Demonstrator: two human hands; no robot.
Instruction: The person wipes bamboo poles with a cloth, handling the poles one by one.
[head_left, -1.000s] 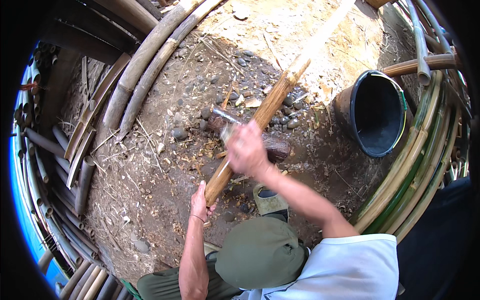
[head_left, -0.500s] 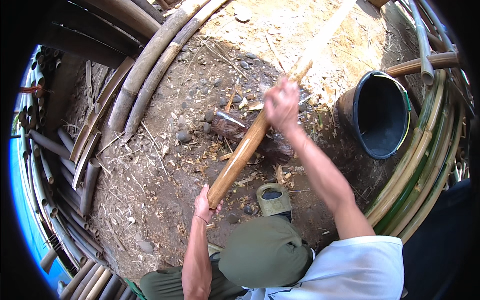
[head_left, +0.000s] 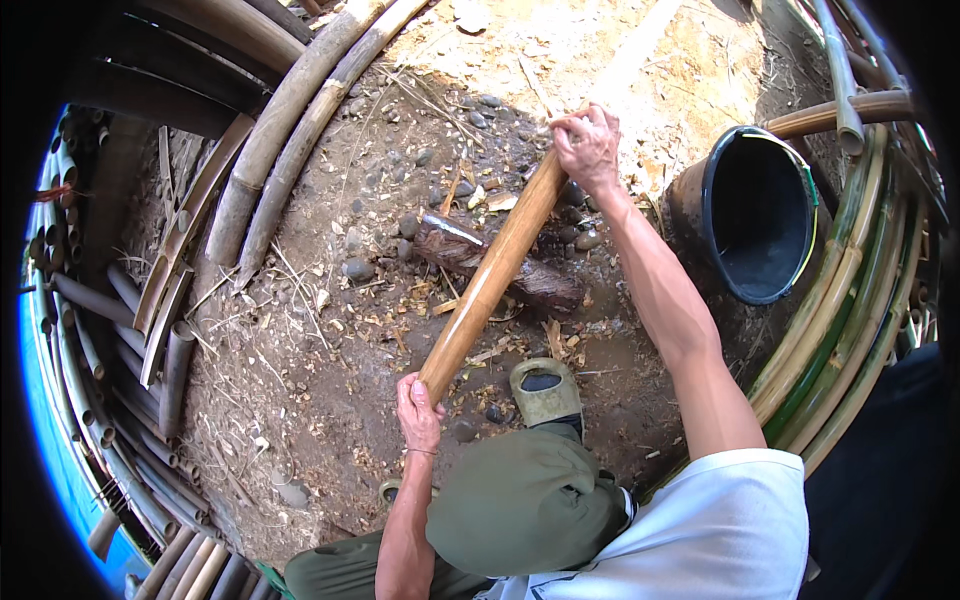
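Dirt ground [head_left: 270, 385] carries the log [head_left: 548, 284], and across its long edges I have the pole [head_left: 500, 268], left hand [head_left: 419, 415] fingers clasping its near end, right hand [head_left: 589, 150] grip unclear; uneven pressure could roll the log.

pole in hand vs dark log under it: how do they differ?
Length: the pole is long, the log much shorter.
Surface: the pole is golden brown and smooth; the log is dark brown and rough.
Pose: the pole slants over the log, its near end in the left hand; the log lies on the ground, crosswise beneath the pole.
Shared: both are rounded and show bright glints.
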